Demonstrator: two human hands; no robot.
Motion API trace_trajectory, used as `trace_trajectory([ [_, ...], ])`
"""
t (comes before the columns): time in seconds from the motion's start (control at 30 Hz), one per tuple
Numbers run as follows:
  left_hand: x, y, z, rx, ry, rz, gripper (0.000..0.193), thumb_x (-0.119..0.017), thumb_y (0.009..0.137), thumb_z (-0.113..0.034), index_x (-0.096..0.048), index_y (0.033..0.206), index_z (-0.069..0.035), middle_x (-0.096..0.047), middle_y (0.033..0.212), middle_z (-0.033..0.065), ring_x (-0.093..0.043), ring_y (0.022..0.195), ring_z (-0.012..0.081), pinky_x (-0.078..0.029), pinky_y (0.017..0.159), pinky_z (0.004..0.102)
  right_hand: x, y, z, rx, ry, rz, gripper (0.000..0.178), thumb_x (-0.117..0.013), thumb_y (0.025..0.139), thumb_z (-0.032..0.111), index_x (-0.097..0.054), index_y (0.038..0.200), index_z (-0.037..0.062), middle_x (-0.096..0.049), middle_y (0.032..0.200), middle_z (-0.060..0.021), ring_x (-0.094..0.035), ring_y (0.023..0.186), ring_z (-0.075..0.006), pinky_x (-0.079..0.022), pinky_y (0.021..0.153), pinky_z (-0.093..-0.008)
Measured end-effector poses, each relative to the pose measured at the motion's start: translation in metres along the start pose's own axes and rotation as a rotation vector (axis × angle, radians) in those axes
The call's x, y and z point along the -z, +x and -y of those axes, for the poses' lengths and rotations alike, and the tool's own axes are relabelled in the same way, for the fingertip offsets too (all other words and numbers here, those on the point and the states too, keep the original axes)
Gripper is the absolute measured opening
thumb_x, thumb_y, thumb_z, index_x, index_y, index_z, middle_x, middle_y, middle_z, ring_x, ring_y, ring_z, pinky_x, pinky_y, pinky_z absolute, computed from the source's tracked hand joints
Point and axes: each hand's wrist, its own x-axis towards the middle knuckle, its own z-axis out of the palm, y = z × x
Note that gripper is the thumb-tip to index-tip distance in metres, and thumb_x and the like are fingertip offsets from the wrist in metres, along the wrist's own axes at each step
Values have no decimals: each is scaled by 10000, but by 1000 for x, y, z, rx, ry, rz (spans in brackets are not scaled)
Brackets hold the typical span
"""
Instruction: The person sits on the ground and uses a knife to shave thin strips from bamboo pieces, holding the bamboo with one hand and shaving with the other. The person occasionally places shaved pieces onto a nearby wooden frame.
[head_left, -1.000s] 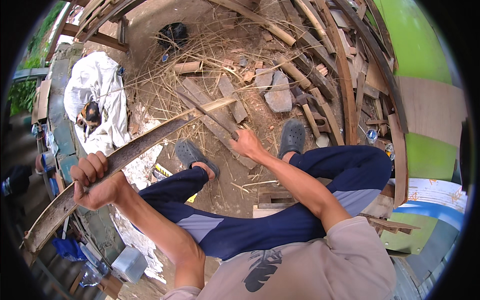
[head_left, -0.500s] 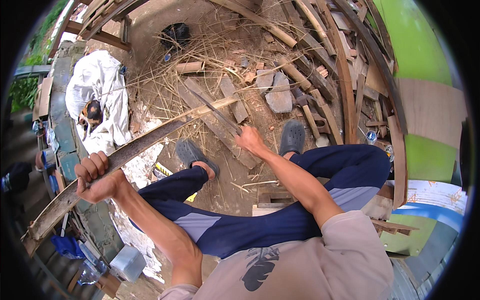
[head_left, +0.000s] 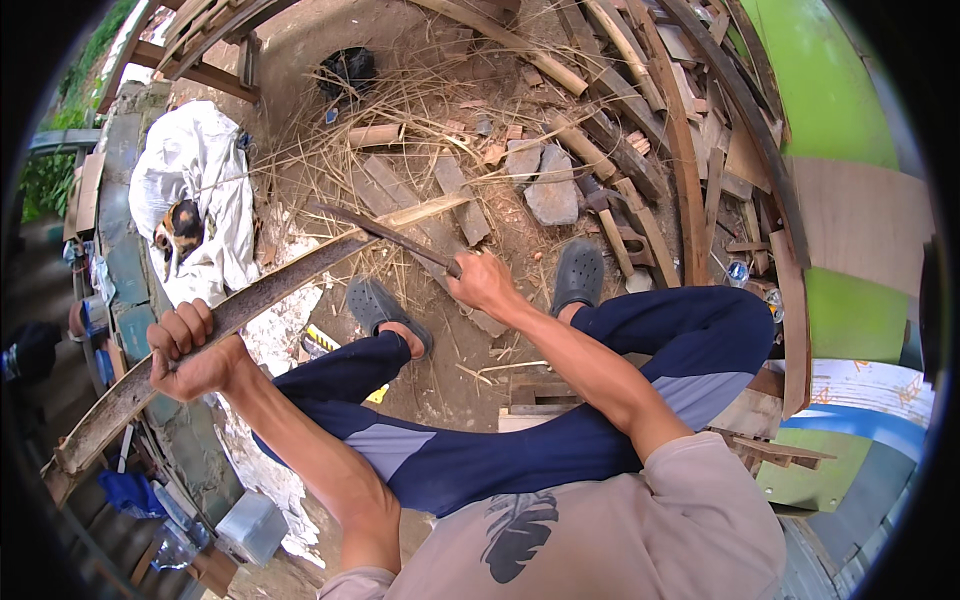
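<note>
My left hand point(head_left: 195, 355) is closed round a long split bamboo strip point(head_left: 285, 283), which runs from the lower left up towards the middle. The strip's dark, rough side faces up, and its far end is pale and freshly cut. Closed on the handle of a long, dark-bladed knife point(head_left: 385, 232), my right hand point(head_left: 485, 283) is to the right of the strip. The blade crosses over the strip near the pale part; whether its edge touches the bamboo I cannot tell.
Thin shavings point(head_left: 300, 150) litter the dirt beyond my feet. A hammer point(head_left: 607, 225) lies by grey stone pieces point(head_left: 550, 190), with stacked timber point(head_left: 690, 180) on the right. A calico cat point(head_left: 180, 228) rests on a white sheet point(head_left: 220, 170) at left. A black plastic bag point(head_left: 347, 70) sits farther off.
My right hand has shifted slightly left, and the knife has swung so that its blade lies flatter, its tip farther left and nearer me. The left hand keeps its grip on the strip.
</note>
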Motion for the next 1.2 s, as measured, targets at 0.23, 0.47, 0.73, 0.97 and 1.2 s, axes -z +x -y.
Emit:
trace_trajectory([
  [0.23,1,3,1,11,17,-60,256,-423,759,-289,-232,629,-177,-191,547,-31,-163,483,105,-169,480,278,-1,5,-24,-156,-37,92,325,-633,783,270,-681,992,25,-675,888,-255,-660,884,-415,-523,795,-480],
  [0.47,-13,3,4,1,22,-7,263,-431,753,-297,-231,632,-176,-195,546,-28,-170,479,104,-176,474,277,2,25,-59,-273,31,136,317,-609,801,289,-673,882,-10,-666,812,-264,-660,799,-434,-523,719,-503],
  [0.73,-1,1,1,26,-43,62,250,-416,768,-281,-233,638,-173,-196,558,-29,-174,487,103,-173,478,281,3,5,-22,-109,-34,126,312,-614,772,256,-665,950,4,-665,821,-265,-661,833,-426,-523,765,-494],
  [0.97,-3,5,4,-24,48,-43,263,-422,772,-295,-230,643,-169,-193,558,-28,-168,484,102,-173,478,276,12,19,-52,-256,-37,158,299,-611,761,230,-678,925,-11,-663,862,-284,-657,872,-429,-516,780,-499],
  [1.2,-7,4,1,14,-4,39,261,-434,762,-288,-235,641,-168,-201,552,-30,-176,480,102,-178,478,275,3,20,-46,-90,-25,119,258,-611,767,224,-663,881,-1,-660,826,-272,-658,840,-424,-521,776,-490],
])
